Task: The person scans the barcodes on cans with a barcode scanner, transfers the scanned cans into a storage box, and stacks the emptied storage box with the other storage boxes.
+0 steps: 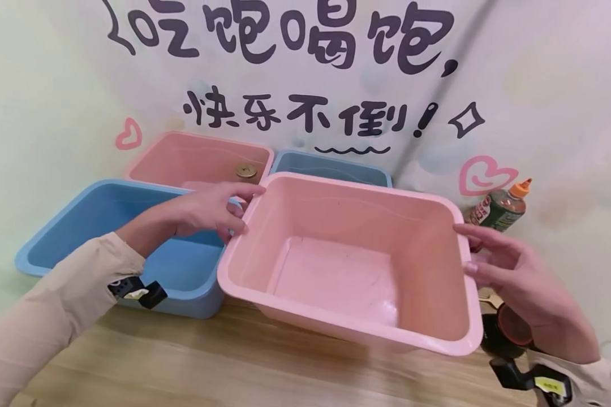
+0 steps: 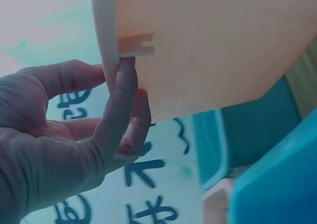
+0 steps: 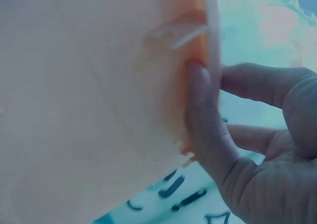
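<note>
A pink plastic basin (image 1: 336, 277), with nothing inside it, is held up off the wooden table, tilted so its inside faces me. My left hand (image 1: 206, 212) pinches its left rim; the left wrist view shows the thumb on one side of the rim and fingers (image 2: 119, 100) curled under the other. On the opposite side my right hand (image 1: 519, 277) grips the right rim, fingers (image 3: 205, 115) hooked beneath it in the right wrist view. Part of a larger blue basin (image 1: 183, 271) lies behind the left forearm.
Behind stand another pink basin (image 1: 198, 152) with a round gold-coloured lid (image 1: 246, 170) and a smaller blue basin (image 1: 331, 167). At right are an orange-capped bottle (image 1: 504, 206) and a dark round container (image 1: 509, 330). A printed cloth (image 1: 295, 73) hangs at the back, above the wooden table (image 1: 224, 362).
</note>
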Demonstrator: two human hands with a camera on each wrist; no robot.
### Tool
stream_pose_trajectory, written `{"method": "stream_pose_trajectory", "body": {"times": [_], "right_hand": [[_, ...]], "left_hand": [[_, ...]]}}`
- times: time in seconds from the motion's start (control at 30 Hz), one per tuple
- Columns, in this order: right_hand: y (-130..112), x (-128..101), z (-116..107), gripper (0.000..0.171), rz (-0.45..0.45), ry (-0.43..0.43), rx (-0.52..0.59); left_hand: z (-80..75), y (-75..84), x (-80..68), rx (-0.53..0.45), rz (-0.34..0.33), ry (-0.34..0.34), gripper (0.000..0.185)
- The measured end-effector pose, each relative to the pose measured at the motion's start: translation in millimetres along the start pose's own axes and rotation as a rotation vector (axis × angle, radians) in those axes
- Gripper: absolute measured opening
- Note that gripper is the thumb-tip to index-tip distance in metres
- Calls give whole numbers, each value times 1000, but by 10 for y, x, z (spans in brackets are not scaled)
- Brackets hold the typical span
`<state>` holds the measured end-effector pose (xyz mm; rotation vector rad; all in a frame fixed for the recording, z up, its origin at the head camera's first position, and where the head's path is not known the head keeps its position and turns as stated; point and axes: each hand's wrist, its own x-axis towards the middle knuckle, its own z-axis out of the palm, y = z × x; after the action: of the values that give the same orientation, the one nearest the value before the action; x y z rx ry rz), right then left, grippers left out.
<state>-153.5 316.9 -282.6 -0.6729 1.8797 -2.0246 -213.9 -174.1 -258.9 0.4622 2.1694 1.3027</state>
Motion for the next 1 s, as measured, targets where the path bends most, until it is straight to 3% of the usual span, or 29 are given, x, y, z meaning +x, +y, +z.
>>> {"method": "stream_pose_trajectory", "body": {"times": [0.13,0.3,0.53,0.7,1.0], "right_hand": [[-189,128,-13,59,-64,-7,23],[-378,366,65,57,-87,-34,12],[-566,758,372,52,-60,54,32],[-626,1081,641,48,-37,112,48],[-527,1648,1166,54,-35,129,-12]], "left_hand": [[-156,173,-26,54,24,43,81],[-470,334,-112,149,40,75,76],[-987,432,-228,304,-34,102,82],[-1375,385,-318,416,-50,142,81],[-1990,89,-606,519,-120,243,84]]}}
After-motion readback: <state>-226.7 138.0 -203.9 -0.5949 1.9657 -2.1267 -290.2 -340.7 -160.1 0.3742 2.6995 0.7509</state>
